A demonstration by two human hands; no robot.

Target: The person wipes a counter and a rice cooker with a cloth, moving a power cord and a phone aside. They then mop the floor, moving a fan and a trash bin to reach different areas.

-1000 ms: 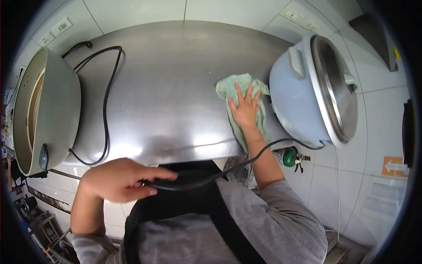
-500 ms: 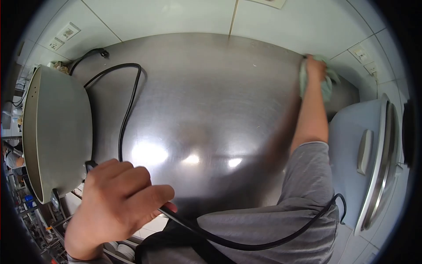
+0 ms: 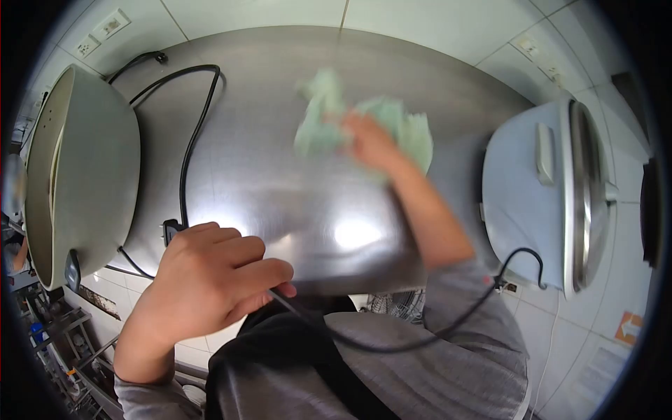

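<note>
My left hand (image 3: 210, 280) is closed around a black power cord (image 3: 378, 346) at the lower left, with a black plug (image 3: 170, 231) sticking out beyond the knuckles. The cord sags from this hand across my body to the cooker at the right. My right hand (image 3: 367, 140), blurred by motion, presses on a light green cloth (image 3: 409, 133) that lies bunched and spread on the steel table (image 3: 280, 189). The cloth reaches out on both sides of the hand.
A large grey-green pot or cooker (image 3: 101, 168) stands at the left, with another black cord (image 3: 199, 126) looping over the tabletop. At the right stands a pale blue cooker (image 3: 521, 182) with a metal lid. Tiled walls with sockets (image 3: 110, 24) rise behind. Metal racks are at lower left.
My right hand and the cloth have moved left from the table's back right corner to its middle, where the cloth is more spread out. The view has shifted; my left hand still holds the cord.
</note>
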